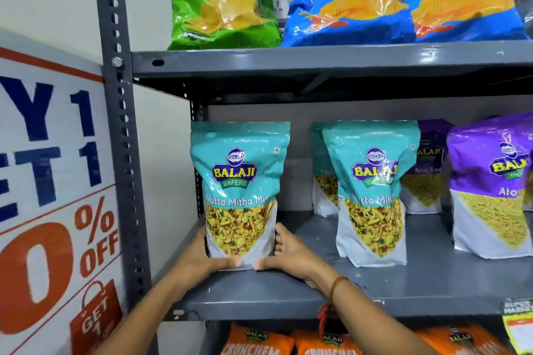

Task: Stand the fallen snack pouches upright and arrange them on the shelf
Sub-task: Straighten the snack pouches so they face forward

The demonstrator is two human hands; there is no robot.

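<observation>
A teal Khatta Mitha pouch (240, 181) stands upright at the left end of the grey middle shelf (375, 288). My left hand (202, 256) grips its lower left edge and my right hand (285, 253) grips its lower right edge, thumbs meeting at the pouch's base. A second teal pouch (372, 190) stands upright to the right, with another teal pouch (324, 181) partly hidden behind it. Further right stand a purple Aloo Sev pouch (490, 187) and one more purple pouch (427, 170) behind.
Green (222, 0) and blue (403, 0) chip bags fill the shelf above. Orange bags (288, 343) lie on the shelf below. The rack's perforated upright post (121, 138) is at left, beside a sale poster (54, 196). A gap of bare shelf separates the two front teal pouches.
</observation>
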